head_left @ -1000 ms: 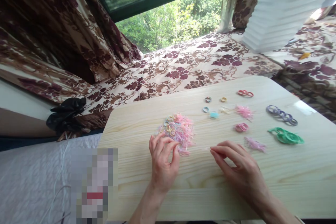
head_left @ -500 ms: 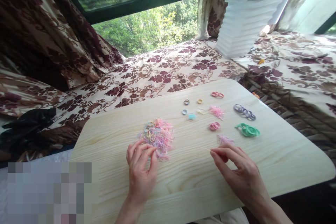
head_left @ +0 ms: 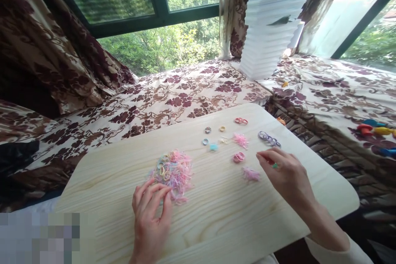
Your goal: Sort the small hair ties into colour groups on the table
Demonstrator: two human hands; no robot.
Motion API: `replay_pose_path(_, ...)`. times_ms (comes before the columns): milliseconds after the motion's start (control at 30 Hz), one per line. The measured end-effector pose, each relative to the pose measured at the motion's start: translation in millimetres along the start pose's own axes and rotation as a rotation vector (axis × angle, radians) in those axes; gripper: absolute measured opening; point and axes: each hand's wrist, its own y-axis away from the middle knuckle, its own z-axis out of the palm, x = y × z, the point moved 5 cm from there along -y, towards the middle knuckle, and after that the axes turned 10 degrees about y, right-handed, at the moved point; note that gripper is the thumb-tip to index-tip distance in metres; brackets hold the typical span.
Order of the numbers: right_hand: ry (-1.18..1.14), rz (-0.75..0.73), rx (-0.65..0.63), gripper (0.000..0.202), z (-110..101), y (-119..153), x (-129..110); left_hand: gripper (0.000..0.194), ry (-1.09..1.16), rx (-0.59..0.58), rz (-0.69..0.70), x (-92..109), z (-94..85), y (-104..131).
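Observation:
A mixed pile of pink, lilac and pale small elastic bands and hair ties [head_left: 177, 169] lies on the table's left half. My left hand [head_left: 153, 210] rests at its near edge, fingers curled, thumb and index tips together; what they pinch, if anything, is hidden. My right hand [head_left: 287, 175] hovers at the right with thumb and fingers pinched, and I cannot make out anything between them. It covers most of the green hair ties [head_left: 274, 166]. Just beyond it lie purple hair ties [head_left: 269, 138]. To its left are pink hair ties [head_left: 239, 157] and a lilac band cluster [head_left: 251, 174].
The wooden table [head_left: 210, 222] also bears red hair ties [head_left: 241, 121], a pink band cluster [head_left: 240, 141], blue bands [head_left: 213, 147] and a yellow tie [head_left: 222, 128]. Behind stands a tall white paper stack [head_left: 269, 29] on floral cloth [head_left: 182, 90]. Colourful toys [head_left: 375, 130] lie right.
My right hand has moved right and away from me, from beside the lilac cluster to over the green hair ties. My left hand stays at the pile. The whole view has shifted right.

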Motion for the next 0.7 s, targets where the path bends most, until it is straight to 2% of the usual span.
replay_pose_path(200,0.162,-0.037,-0.057,0.031,31,-26,10,0.015,0.002,0.012,0.005,-1,0.5,-1)
replay_pose_path(367,0.195,-0.043,-0.102,0.032,45,-35,12,0.015,0.011,0.024,0.016,-1,0.3,-2)
replay_pose_path(567,0.224,-0.039,-0.145,0.027,53,-35,16,0.015,0.012,0.026,-0.012,-1,0.2,0)
replay_pose_path(700,0.246,-0.002,-0.124,0.025,43,-33,26,0.016,0.018,0.022,-0.046,-2,0.8,0)
